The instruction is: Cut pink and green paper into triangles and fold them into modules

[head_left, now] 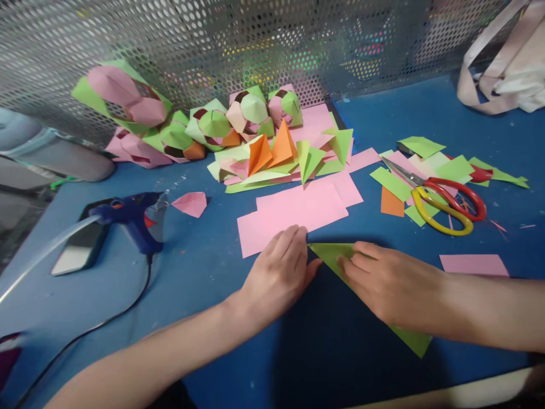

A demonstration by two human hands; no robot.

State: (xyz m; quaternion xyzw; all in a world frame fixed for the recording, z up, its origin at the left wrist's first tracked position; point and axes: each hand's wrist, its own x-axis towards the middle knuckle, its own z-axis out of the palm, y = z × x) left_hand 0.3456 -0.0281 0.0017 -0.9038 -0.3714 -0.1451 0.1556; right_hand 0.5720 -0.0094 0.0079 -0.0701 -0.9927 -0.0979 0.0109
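Slippage could skew the green paper (330,254) on the blue table (191,272) under uneven pressure: left hand (276,267), fingers bunched at paper's tip; right hand (392,278), fingers half-curled across it; both grips unclear.

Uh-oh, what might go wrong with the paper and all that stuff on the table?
The green paper might slip or crease crookedly under the right hand. The left arm is near the black cord and might tug the glue gun. The scissors lie among paper scraps, so reaching there might mean a poke.
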